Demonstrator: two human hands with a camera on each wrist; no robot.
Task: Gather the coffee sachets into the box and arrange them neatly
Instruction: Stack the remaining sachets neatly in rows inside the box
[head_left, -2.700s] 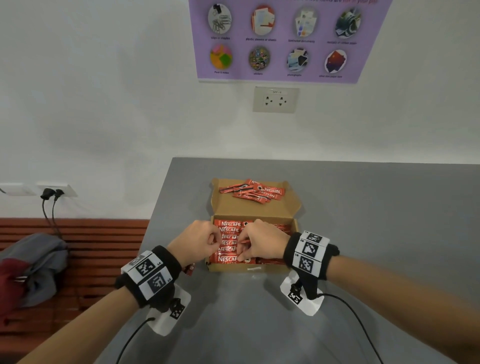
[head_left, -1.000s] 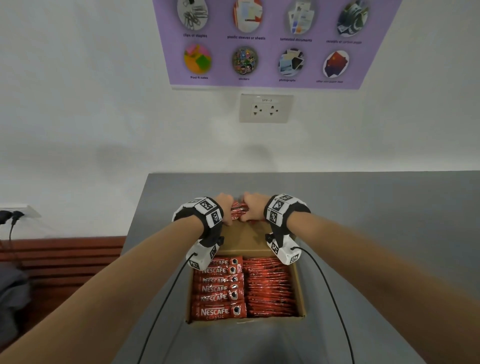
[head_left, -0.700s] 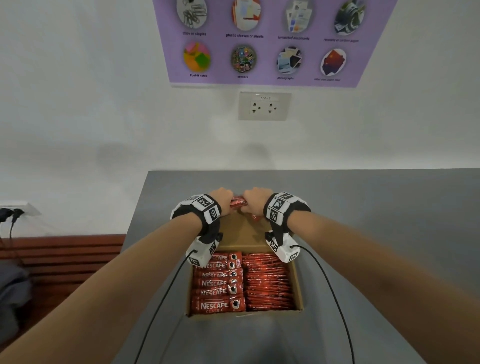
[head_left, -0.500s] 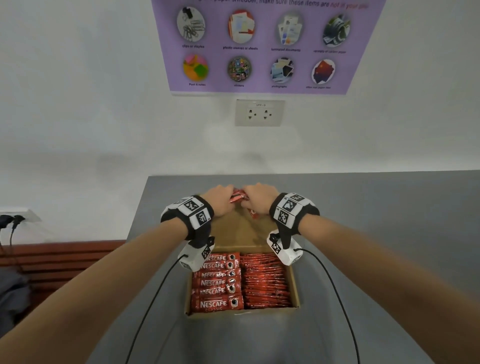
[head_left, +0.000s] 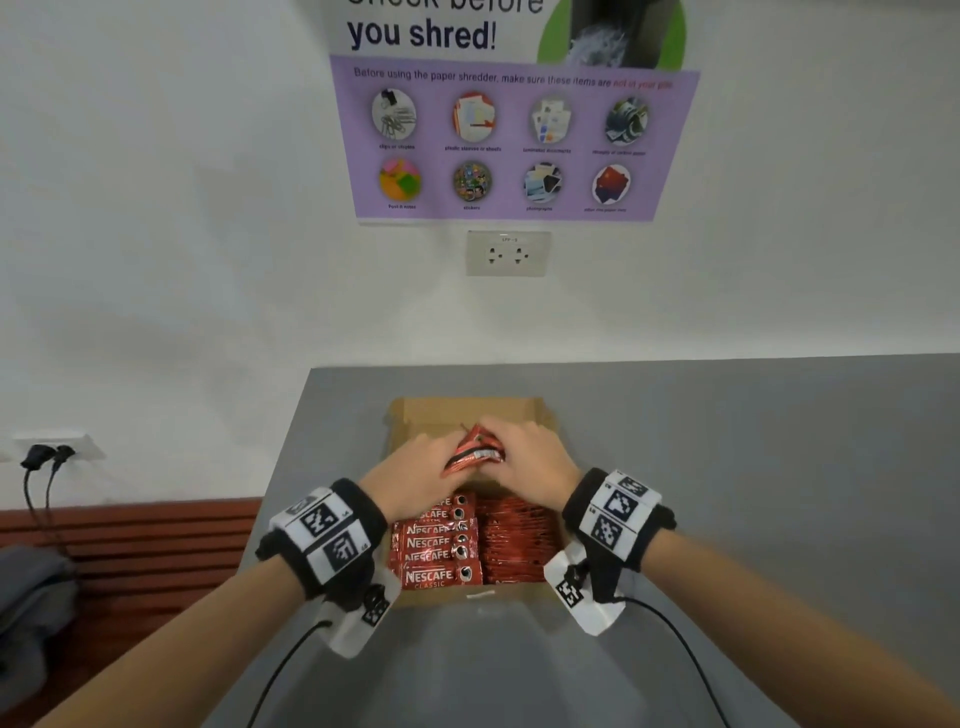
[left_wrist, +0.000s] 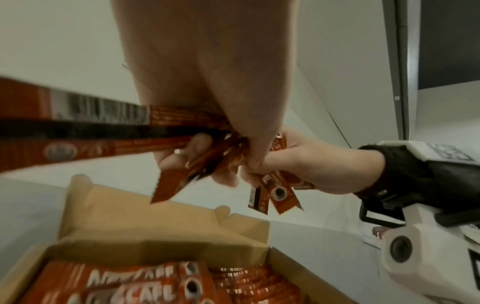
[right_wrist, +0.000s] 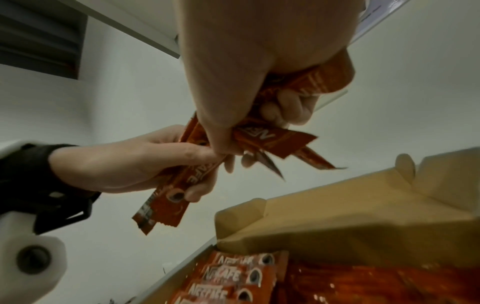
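Observation:
A brown cardboard box (head_left: 470, 410) lies open on the grey table (head_left: 727, 441), its lid flap folded back toward the wall. Two neat rows of red coffee sachets (head_left: 441, 551) fill it. Above the flap both hands grip one loose bunch of red sachets (head_left: 475, 449) between them. My left hand (head_left: 415, 478) holds the bunch from the left, my right hand (head_left: 530, 462) from the right. In the left wrist view the sachets (left_wrist: 166, 121) fan out past curled fingers (left_wrist: 194, 152). In the right wrist view the sachets (right_wrist: 262, 135) hang above the box (right_wrist: 337, 216).
A white wall with a socket (head_left: 508, 253) and a purple poster (head_left: 514, 140) stands just behind the table. At the left, below the table edge, are a brown slatted bench (head_left: 130, 540), grey cloth (head_left: 31, 597) and plugged cables (head_left: 41, 457).
Both hands went from the packed rows to the loose sachets on the lid flap, gathered them, and now hold the bunch lifted and drawn back toward the box.

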